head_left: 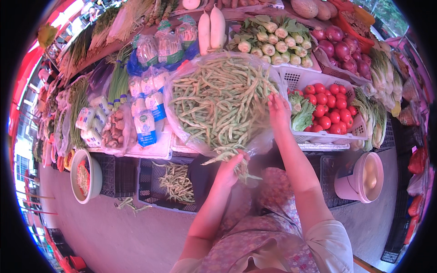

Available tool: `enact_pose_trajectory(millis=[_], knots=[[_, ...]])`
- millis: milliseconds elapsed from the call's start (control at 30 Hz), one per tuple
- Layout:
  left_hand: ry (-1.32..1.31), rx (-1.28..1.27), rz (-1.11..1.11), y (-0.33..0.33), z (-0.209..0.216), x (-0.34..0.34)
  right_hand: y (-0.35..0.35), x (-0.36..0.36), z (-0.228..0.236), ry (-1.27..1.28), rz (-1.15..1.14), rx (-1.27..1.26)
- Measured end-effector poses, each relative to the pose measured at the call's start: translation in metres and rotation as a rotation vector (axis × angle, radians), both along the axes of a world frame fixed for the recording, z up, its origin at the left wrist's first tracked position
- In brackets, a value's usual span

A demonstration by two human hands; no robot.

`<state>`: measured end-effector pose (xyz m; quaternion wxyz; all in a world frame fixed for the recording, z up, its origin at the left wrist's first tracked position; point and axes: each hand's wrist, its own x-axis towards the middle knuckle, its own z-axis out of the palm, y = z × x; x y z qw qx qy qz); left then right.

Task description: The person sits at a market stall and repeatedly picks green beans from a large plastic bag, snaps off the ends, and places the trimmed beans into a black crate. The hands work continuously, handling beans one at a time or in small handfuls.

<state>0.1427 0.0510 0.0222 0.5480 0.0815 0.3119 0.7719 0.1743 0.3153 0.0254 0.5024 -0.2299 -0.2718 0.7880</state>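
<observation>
A broad heap of pale green bean pods (pixel 218 98) lies in a clear plastic bag (pixel 169 109) on the stall in front of me. Wrapped round a small bunch of beans (pixel 241 169), my left hand (pixel 230 167) is at the near edge of the heap. Pod ends stick out on both sides of its fingers. At the right rim of the heap is my right hand (pixel 278 109), fingers pointing away from me and touching the beans or bag there. Its fingers look stretched out, with nothing seen in them.
Right of the beans stands a white crate (pixel 318 136) with tomatoes (pixel 330 109) and lettuce (pixel 301 116). Bagged white packs (pixel 144 127) lie to the left. Below the stall are a dark crate (pixel 148 193) holding more beans, a pale basin (pixel 93 182) and a pink bucket (pixel 348 184).
</observation>
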Motion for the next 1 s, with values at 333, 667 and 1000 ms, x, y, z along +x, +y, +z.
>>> enact_pose_trajectory(millis=[333,667,1000], knots=[[0.052,0.043,0.007,0.001,0.004,-0.008,0.009,0.009,0.001,0.292,0.16,-0.239],[0.051,-0.01,0.055,0.001,0.007,-0.012,0.003,0.006,0.016,0.212,0.267,-0.156],[0.107,-0.017,0.257,0.044,0.037,-0.011,-0.104,0.038,0.032,-0.479,0.605,0.231]])
